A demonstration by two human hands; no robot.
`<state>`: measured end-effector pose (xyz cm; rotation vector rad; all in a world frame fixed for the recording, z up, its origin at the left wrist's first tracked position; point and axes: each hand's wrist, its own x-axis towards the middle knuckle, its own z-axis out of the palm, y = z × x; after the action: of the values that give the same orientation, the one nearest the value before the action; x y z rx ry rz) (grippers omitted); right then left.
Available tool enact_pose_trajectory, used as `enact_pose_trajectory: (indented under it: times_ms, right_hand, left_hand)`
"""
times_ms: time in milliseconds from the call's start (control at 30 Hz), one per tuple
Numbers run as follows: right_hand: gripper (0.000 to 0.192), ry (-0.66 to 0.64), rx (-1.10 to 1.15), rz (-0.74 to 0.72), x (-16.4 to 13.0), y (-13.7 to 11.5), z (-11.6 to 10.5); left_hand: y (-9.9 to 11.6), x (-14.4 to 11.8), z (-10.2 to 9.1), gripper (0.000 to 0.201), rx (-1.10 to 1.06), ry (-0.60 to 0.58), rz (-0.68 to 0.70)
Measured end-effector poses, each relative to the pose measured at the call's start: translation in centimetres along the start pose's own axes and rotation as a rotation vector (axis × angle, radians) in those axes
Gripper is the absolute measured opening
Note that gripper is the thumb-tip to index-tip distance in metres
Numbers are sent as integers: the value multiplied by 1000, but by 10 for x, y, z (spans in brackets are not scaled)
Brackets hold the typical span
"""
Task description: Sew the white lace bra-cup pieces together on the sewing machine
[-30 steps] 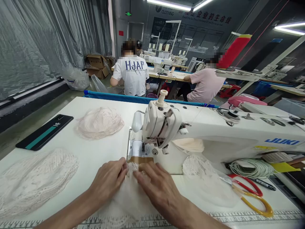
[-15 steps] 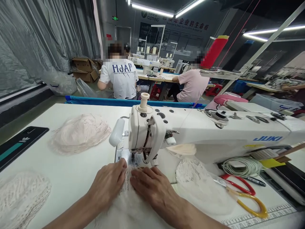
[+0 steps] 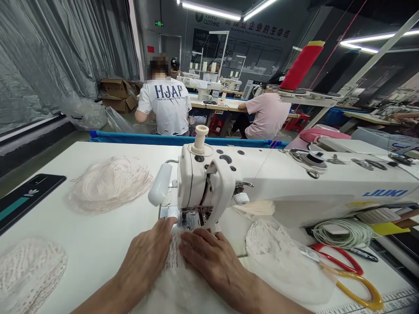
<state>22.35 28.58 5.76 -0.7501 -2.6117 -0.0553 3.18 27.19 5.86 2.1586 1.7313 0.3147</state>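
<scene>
A white sewing machine (image 3: 262, 170) stands before me, its presser foot (image 3: 190, 218) low over the metal plate. A strip of sheer white lace fabric (image 3: 176, 253) runs from the foot toward my body. On its left edge my left hand (image 3: 147, 248) is closed, thumb and fingertips at the lace beside the foot. My right hand (image 3: 209, 253) presses on the right part of the same lace, its fingers together and bent, just in front of the foot. The loose fabric spreads below between my wrists. The needle tip is hidden.
Lace piles (image 3: 111, 183) lie left, and another lace piece (image 3: 271, 244) right. A phone (image 3: 29, 196), scissors (image 3: 360, 288) and coiled cord (image 3: 343, 231) rest on the table (image 3: 98, 248). Two people sit beyond the blue cloth edge (image 3: 163, 138). A red thread cone (image 3: 303, 65) stands upper right.
The view has shifted slightly, so the machine head and scissors appear farther right. Both hands stay at the presser foot on the lace, with a little white material now showing past my left fingertips.
</scene>
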Motion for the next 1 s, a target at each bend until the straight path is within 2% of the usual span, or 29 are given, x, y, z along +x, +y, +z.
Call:
enact_pose_trajectory:
  times_ms: [233, 400, 467, 600, 667, 867, 1000]
  right_hand:
    - [19, -47, 48, -13, 3, 3, 3]
    - [22, -11, 26, -18, 3, 4, 6]
    - [22, -1, 8, -21, 2, 4, 6]
    - [19, 17, -31, -28, -1, 6, 5]
    - [18, 38, -37, -27, -1, 9, 5]
    - [17, 94, -34, 24, 2, 24, 9]
    - [14, 88, 16, 44, 4, 33, 9]
  left_hand:
    - [-5, -1, 6, 30, 21, 34, 58]
    - [-7, -6, 10, 30, 85, 92, 92]
    - [-6, -6, 10, 27, 134, 168, 138]
    - [0, -2, 5, 13, 242, 392, 293]
    - [2, 2, 2, 9, 271, 446, 341]
    - [-5, 21, 5, 17, 299, 425, 449]
    - [-13, 33, 13, 9, 277, 501, 446]
